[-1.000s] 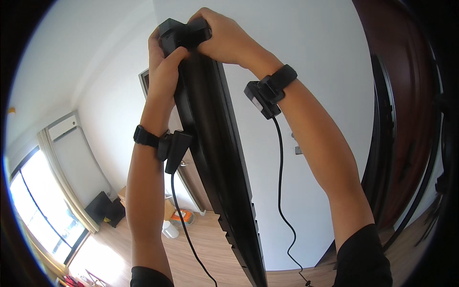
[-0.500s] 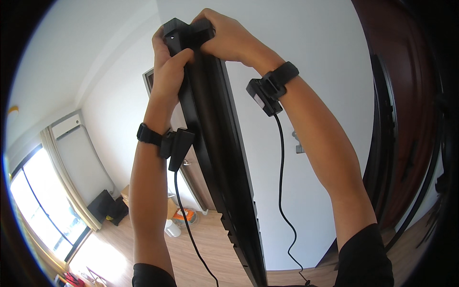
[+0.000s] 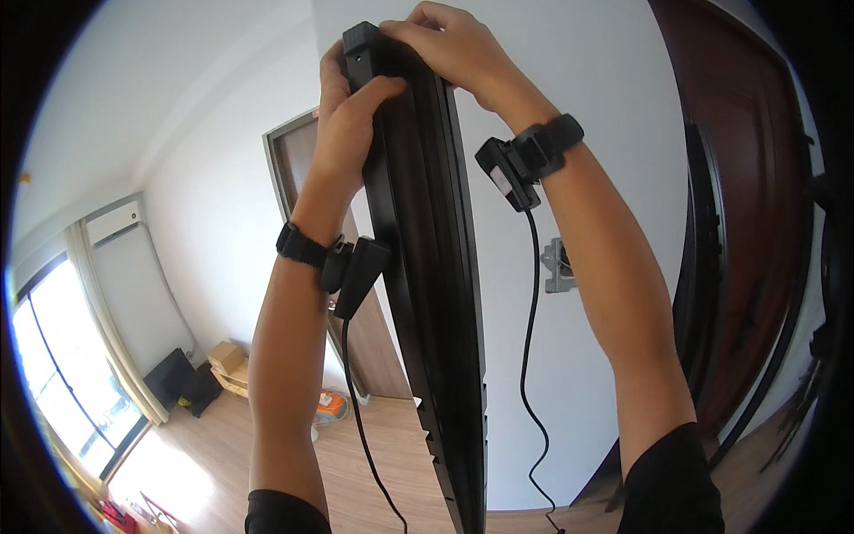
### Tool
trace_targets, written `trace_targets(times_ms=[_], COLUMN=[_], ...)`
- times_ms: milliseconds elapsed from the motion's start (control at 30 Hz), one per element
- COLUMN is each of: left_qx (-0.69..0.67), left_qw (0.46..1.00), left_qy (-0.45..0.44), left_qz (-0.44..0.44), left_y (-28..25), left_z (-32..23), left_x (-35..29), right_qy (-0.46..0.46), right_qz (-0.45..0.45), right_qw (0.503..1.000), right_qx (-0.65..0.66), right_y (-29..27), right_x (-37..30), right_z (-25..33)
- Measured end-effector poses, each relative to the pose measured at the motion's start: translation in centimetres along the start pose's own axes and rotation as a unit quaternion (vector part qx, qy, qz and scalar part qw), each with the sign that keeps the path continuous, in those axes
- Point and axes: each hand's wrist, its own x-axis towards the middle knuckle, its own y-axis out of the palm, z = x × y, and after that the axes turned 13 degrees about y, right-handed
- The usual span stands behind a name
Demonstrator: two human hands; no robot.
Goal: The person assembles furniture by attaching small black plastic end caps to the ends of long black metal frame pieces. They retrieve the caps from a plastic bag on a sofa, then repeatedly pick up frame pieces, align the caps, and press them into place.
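A tall black metal post [image 3: 418,222], with notches along its lower edges, stands slightly tilted in front of me. A dark cap [image 3: 360,37] covers its upper left corner. My left hand [image 3: 351,120] is closed around the post just below that cap, thumb across the front face and fingers behind the left side. My right hand [image 3: 458,53] bends over the upper right of the post, with a fingertip beside the cap. Part of its grip is hidden behind the post. Each wrist carries a strapped black device [image 3: 520,165] with a cable.
Behind the post is a white wall with a grey bracket [image 3: 559,265]. A dark red door [image 3: 756,222] is at the right, a brown door [image 3: 365,347] at centre left. Cardboard boxes [image 3: 229,358] and an orange item [image 3: 331,408] rest near the far wall.
The post's top and both hands have shifted right and slightly up in view. My right hand has moved; the dark block seen beneath it earlier no longer shows.
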Motion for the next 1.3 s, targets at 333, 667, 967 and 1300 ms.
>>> trace_targets(times_ms=[333, 667, 967, 1300], left_qx=[0.148, 0.104, 0.219, 0.160], left_qw=[0.975, 0.984, 0.971, 0.977], left_qy=[-0.153, -0.118, -0.090, -0.127], left_qz=[-0.065, -0.078, -0.037, -0.061], left_y=[1.1, 0.9, -0.6, -0.2], left_z=[-1.7, 0.2, 1.5, 1.1], left_x=[1.4, 0.1, 2.9, 3.8], right_qy=[0.180, 0.176, 0.170, 0.171], right_qz=[0.103, 0.097, 0.130, 0.029], right_qw=[0.948, 0.945, 0.941, 0.958], right_qx=[0.242, 0.258, 0.262, 0.229], right_y=[-0.6, 0.1, -0.2, 0.7], right_x=[0.7, -0.6, -0.6, -1.3], right_z=[0.8, -0.4, -1.2, -0.4])
